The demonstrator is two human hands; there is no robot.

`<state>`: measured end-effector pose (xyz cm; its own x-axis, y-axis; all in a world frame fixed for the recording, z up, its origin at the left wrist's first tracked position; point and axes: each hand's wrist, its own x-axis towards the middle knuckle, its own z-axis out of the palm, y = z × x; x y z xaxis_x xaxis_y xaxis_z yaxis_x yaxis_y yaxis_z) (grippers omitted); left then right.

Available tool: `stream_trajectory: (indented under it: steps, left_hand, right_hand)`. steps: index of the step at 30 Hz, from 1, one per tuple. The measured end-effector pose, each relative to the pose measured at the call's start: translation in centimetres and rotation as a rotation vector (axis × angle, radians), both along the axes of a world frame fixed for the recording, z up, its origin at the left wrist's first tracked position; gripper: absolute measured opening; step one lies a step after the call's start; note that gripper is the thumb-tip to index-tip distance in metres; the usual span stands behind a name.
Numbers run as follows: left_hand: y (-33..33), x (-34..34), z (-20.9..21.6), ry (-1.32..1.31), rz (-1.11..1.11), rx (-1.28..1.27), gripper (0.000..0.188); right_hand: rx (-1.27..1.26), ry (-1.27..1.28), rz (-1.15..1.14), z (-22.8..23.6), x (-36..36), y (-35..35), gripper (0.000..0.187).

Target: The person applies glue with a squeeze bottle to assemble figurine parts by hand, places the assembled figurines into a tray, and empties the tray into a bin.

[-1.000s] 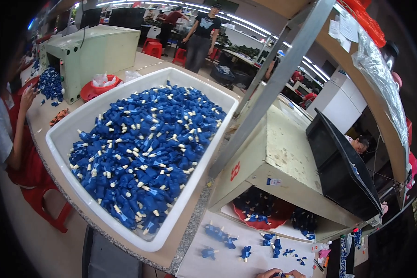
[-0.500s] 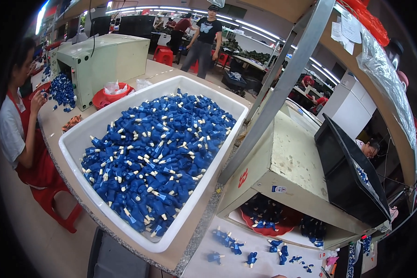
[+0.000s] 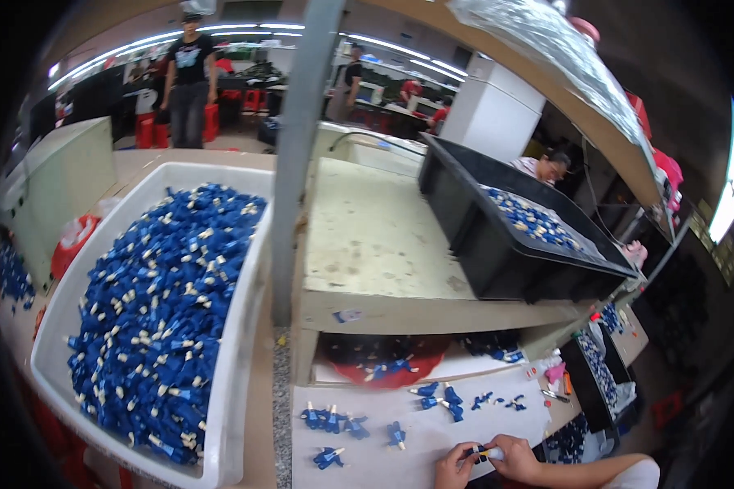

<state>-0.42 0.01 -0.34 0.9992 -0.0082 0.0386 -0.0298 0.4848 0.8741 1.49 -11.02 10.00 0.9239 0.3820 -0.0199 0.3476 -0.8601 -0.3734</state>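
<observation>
Over the white work surface (image 3: 359, 464) at the lower right, my left hand (image 3: 455, 468) pinches a small dark blue piece (image 3: 477, 450). My right hand (image 3: 514, 458) meets it, closed on a small white object (image 3: 494, 453) with a yellowish part; blur hides its exact kind. Farther up the surface lie loose blue figure-like pieces (image 3: 332, 419) with cream ends, in small groups. More blue pieces (image 3: 440, 399) and several smaller dark blue bits (image 3: 485, 399) lie beyond my hands.
A large white tub (image 3: 232, 391) heaped with blue pieces stands left. A metal post (image 3: 294, 163) rises beside it. The cream box-like housing (image 3: 375, 244) shelters a red tray (image 3: 383, 376) and carries a tilted black crate (image 3: 514, 253). A standing person (image 3: 189, 73) is in the background.
My view has swung to the right and the tub has shifted left in it. Both my hands now show at the lower edge, holding small things.
</observation>
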Motion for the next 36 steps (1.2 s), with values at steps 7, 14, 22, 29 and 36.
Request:
stream_trajectory:
  steps: [7, 14, 22, 29, 36]
  left_hand:
    - [-1.2, 0.0, -1.7, 0.003, -0.112, 0.043, 0.019]
    - [-0.4, -0.4, -0.7, 0.043, -0.119, 0.036, 0.019]
    - [0.0, -0.5, -0.3, -0.041, 0.033, 0.186, 0.013]
    - [-0.2, -0.7, 0.7, -0.034, 0.048, 0.115, 0.010]
    - [-1.2, -0.4, 0.0, 0.068, 0.047, -0.009, 0.011]
  right_hand:
    - [0.020, 0.003, -0.020, 0.4, -0.5, -0.8, 0.022]
    - [-0.012, 0.020, -0.021, 0.2, -0.7, -0.6, 0.023]
    - [0.135, 0.053, -0.029, 1.2, -0.4, 1.1, 0.010]
    - [0.125, 0.020, -0.065, 1.6, -1.5, 1.1, 0.014]
    - [0.085, 0.053, -0.061, 1.6, -1.1, 1.3, 0.018]
